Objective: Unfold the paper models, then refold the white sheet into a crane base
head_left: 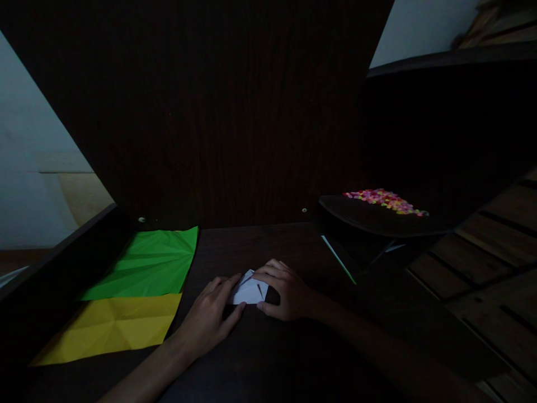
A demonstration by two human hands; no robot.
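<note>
On the worktop (260, 364) I note a green sheet (151, 263) and a yellow sheet (117, 324) at far left. My left hand (210, 322) presses flat on the white paper (247, 291), fingers spread. My right hand (285, 291) pinches its right edge. Coloured bits (384, 200) lie on a dark tray, well right.

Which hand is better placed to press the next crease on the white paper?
Probably right. The right hand lies over the folded white paper, fingers curled on its top edge; the left hand only pins its left corner.
</note>
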